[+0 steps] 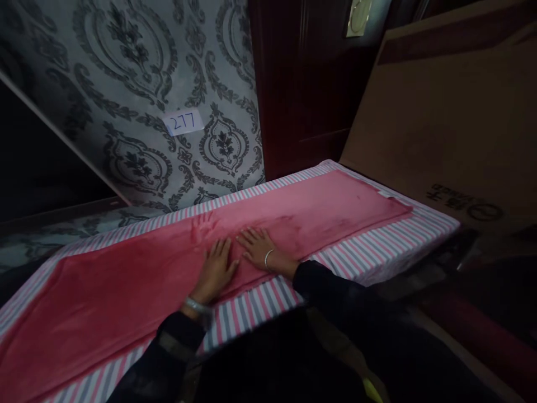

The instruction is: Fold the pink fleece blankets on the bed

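Observation:
A long pinkish-red plush cloth, perhaps a folded blanket (126,285), lies flat across a surface covered with a striped sheet (377,250). My left hand (215,270) rests palm down on the cloth near its middle, fingers stretched out. Just to its right, my right hand (258,247) also presses flat on the cloth with its fingers spread. Neither hand holds anything. Small creases and darker brushed marks show in the pile around the fingertips. A white label (385,194) sticks out at the cloth's far right edge.
Patterned wallpaper (224,143) with a paper marked 277 (183,122) stands behind the surface. Beside it is a dark red wooden door or panel (302,84). A large cardboard box (453,123) leans at the right. A dark screen-like panel (42,157) is at the left.

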The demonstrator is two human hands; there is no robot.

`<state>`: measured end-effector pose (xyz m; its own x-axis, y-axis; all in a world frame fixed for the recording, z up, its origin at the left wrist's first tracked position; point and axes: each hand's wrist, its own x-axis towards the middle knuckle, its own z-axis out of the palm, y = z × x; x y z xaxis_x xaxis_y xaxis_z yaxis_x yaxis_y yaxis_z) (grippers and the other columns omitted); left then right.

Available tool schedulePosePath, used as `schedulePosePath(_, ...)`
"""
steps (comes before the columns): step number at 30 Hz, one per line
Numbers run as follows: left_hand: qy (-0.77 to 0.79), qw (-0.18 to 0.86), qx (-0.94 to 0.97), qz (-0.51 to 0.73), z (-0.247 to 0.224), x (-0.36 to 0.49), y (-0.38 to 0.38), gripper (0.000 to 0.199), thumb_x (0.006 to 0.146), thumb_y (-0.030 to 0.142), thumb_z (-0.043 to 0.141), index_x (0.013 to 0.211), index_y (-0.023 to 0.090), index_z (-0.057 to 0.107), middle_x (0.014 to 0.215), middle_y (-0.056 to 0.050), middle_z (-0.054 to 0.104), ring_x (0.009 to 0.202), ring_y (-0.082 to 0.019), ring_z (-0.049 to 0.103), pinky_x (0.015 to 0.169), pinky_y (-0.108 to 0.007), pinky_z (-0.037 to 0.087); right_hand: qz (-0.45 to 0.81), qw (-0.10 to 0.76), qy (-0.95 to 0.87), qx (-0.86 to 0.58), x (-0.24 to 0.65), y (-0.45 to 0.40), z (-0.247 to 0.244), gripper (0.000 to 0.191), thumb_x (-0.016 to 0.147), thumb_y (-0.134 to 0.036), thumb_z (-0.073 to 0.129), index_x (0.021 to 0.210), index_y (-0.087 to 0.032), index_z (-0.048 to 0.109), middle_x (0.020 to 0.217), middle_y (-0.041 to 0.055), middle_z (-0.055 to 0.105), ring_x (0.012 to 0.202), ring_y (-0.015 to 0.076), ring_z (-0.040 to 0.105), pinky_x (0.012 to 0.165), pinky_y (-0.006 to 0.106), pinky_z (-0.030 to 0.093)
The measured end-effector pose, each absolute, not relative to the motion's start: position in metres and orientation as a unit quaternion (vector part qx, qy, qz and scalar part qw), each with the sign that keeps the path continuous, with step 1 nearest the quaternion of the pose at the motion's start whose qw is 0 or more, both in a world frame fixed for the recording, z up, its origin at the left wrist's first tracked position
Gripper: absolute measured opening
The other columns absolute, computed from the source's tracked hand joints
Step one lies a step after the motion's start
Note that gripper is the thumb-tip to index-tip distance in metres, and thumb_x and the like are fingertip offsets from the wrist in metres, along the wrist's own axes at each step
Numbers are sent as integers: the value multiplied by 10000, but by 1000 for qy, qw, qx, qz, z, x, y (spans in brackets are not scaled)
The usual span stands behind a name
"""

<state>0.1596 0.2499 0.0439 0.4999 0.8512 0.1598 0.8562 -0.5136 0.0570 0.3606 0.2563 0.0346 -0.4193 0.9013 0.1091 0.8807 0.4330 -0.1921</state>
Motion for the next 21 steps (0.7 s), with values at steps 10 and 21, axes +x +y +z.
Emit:
schedulePosePath(10,-517,72,-850,-68,23,147,222,601,1032,445,354,1570,184,413,1666,-190,306,1546,-374,271,1167,-694,297,-6,54,-677,-734,549,263,23,599,1035,-464,339,1608,-293,353,1683,93,247,1532,352,242,1163,681,263)
schedulePosePath(21,-513,75,-852,-70,23,144,224,608,1029,464,348,1567,190,419,1645,-178,358,1540,-369,289,1171,-680,301,8,37,-515,-856,738,220,13,626,1024,-462,269,1624,-287,314,1680,116,270,1505,375,287,1140,682,303)
